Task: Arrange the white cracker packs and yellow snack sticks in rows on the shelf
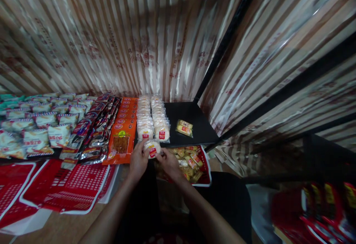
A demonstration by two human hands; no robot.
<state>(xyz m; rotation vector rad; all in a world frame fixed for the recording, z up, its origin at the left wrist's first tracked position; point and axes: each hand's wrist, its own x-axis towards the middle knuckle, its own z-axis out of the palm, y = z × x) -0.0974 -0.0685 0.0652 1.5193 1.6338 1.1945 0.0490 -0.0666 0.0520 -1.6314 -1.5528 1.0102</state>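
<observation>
From here the largest thing I see is the glossy striped sheeting [111, 40], creased and shiny, hanging behind and to the right of the hands. Just beyond them lies the flat black shelf [191, 119], matt and hard-edged. I judge it about three-quarters filled. Far left of the hands are puffy white packets [41, 125], nearer are dark foil packets [94, 129] and flat orange packets [124, 132], and straight ahead are 2 rows of round packs [152, 119]. The patch ahead and to the right is bare but for 1 small yellow packet [184, 128]. Slick red bags [69, 184] lie below and left of the hands, and a red basket [207, 168] of yellow packets sits under the right one. My left hand [138, 161] and right hand [168, 163] are close together, both gripping 1 round pack [152, 148], a pale disc in clear wrap with a red label, at the shelf's near edge.
</observation>
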